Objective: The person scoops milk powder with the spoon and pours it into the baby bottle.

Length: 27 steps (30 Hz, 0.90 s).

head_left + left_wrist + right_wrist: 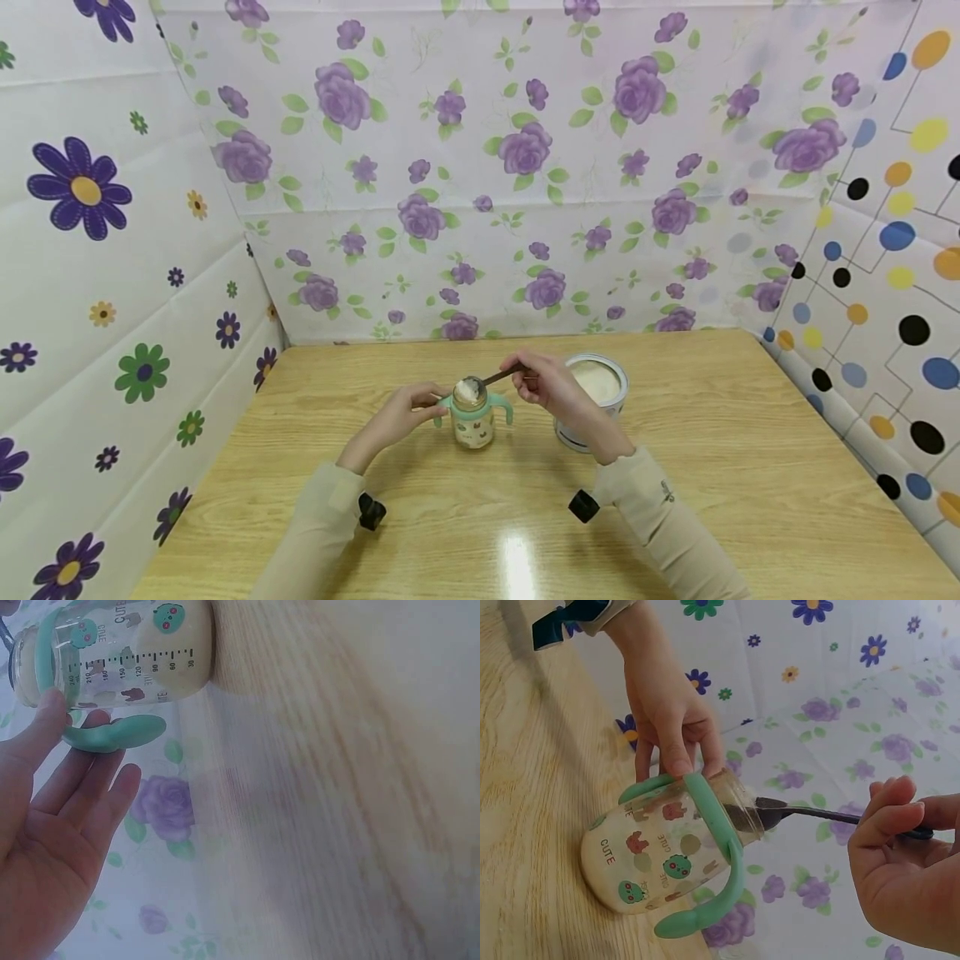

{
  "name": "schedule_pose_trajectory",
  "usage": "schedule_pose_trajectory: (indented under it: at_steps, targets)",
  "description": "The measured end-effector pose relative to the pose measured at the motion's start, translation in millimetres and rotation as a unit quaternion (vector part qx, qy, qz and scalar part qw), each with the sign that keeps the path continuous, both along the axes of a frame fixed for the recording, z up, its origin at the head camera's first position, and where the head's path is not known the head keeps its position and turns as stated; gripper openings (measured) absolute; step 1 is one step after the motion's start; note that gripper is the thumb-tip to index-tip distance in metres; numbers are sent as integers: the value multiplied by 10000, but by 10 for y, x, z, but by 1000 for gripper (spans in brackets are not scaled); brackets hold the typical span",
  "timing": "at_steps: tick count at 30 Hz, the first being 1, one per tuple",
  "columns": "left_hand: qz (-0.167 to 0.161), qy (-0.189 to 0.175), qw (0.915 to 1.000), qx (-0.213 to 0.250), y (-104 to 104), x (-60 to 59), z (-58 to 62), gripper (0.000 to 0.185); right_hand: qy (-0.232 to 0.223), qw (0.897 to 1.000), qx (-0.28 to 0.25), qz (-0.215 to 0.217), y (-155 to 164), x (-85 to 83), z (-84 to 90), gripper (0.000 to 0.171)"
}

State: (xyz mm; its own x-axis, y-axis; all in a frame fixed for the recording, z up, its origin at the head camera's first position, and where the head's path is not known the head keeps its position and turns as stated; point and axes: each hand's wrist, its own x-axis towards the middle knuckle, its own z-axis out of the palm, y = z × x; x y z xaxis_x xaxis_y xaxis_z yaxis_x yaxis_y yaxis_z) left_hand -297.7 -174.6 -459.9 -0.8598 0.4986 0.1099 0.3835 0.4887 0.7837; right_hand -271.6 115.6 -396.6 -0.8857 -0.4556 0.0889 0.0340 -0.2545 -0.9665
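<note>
A person sits at a light wooden table (712, 467) walled in on three sides by flower-printed and dotted sheets. A small clear baby bottle (473, 417) with mint-green handles and printed animal figures stands upright near the middle of the table, a little toward the far edge. It has no lid, and pale powder fills its lower part.

The left hand (401, 417) steadies the bottle from its left side: the thumb and fingertips (676, 754) rest on the green collar and handle at the rim, with the fingers mostly straight rather than wrapped around.

The right hand (547, 387) pinches the end of a dark spoon (487, 382) between thumb and curled fingers (889, 817). The spoon's bowl, heaped with white powder, sits at the bottle's open mouth.

Just to the right of the bottle, partly behind the right wrist, stands an open round tin (600, 392) of the same pale powder. Both arms wear beige sleeves (660, 517).
</note>
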Motion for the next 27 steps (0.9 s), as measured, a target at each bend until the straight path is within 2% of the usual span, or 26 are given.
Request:
schedule_pose_trajectory:
  at_steps: [6,19,25,27]
  targets:
    - [14,-20,10000,-16,4,16,12,29,286,9990,338,50,4,7,-18,42]
    - [82,-83,9999,-33,19,45,29,28,321,9982,503,-55,-21,27,2,41]
    - [30,20,10000,-27,27,56,36,30,629,9934,960,-83,-30,52,31,46]
    - [64,-44,10000,-16,30,56,41,30,744,9911,1102,-54,-32,59,37,46]
